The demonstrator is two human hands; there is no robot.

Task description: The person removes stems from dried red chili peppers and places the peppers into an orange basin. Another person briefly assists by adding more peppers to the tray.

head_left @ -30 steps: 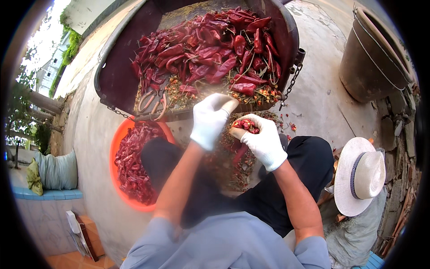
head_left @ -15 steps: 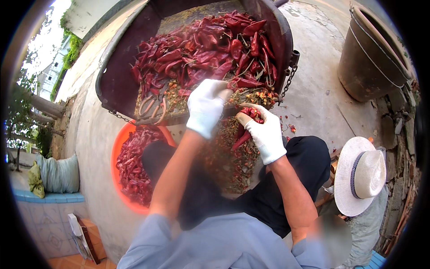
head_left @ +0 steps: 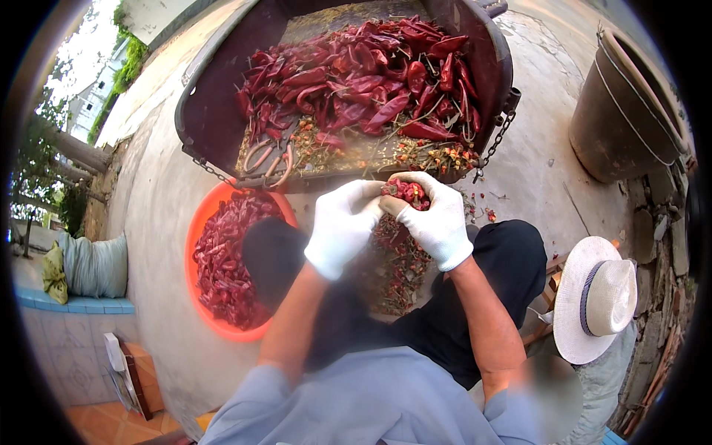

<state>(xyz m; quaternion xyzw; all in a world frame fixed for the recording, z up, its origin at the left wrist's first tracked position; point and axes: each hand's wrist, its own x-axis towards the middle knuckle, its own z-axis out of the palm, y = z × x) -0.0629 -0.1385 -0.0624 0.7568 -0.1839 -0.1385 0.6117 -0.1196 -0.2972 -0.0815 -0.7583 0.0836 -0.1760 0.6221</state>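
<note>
Both gloved hands, left hand [head_left: 343, 230] and right hand [head_left: 434, 222], grip a chili [head_left: 406, 193] over the lap; a loose grip could drop it beside the basin [head_left: 194, 245].

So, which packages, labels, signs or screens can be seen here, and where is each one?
Stuffed sack: far left on the blue tiled ledge, bulging, pale grey-green.
Small bag: beside that sack at its left, crumpled, yellow-green.
No label, sign or screen can be made out.
</note>
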